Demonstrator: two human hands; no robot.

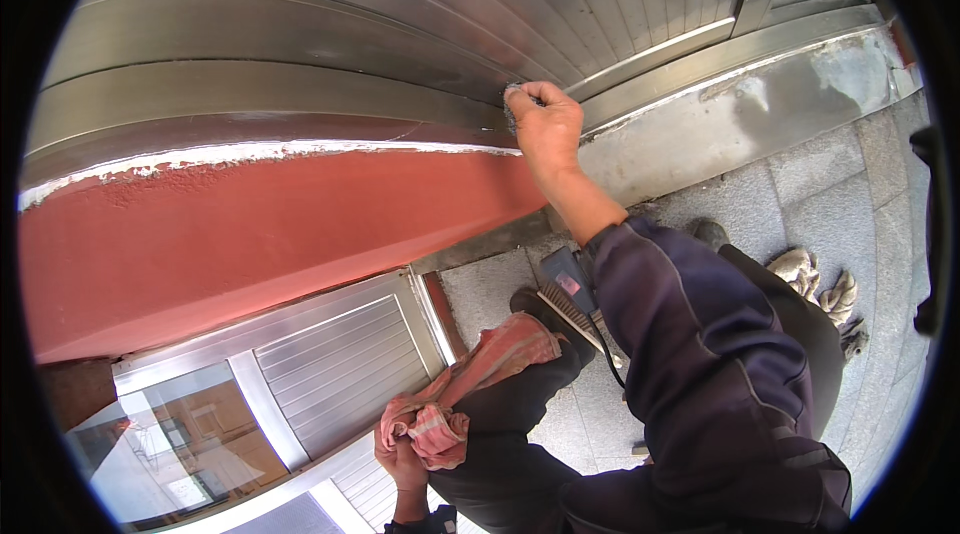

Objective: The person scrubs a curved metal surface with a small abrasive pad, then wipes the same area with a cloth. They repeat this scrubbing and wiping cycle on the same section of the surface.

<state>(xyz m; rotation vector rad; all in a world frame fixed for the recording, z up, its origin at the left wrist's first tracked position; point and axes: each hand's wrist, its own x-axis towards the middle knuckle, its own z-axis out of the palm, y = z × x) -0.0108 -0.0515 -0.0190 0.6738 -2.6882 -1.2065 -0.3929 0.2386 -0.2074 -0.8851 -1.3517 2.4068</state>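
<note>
My right hand (551, 125) grips a pad of metal scouring wool (513, 107) and presses it against the lower frame of a ribbed metal door (600, 16), near a corner above the sill. Lower down, my left hand (405, 463) is closed on a red and white striped cloth (439, 435). The cloth is bunched at the fingers, and its other end drapes over my knee.
A red painted wall base (262, 226) runs below the metal frame on the left. A brush (566, 312) and a dark device with a cable (568, 279) lie by my foot. Beige rags (799, 271) lie on the grey paving (821, 211). A glazed metal door (341, 369) stands lower left.
</note>
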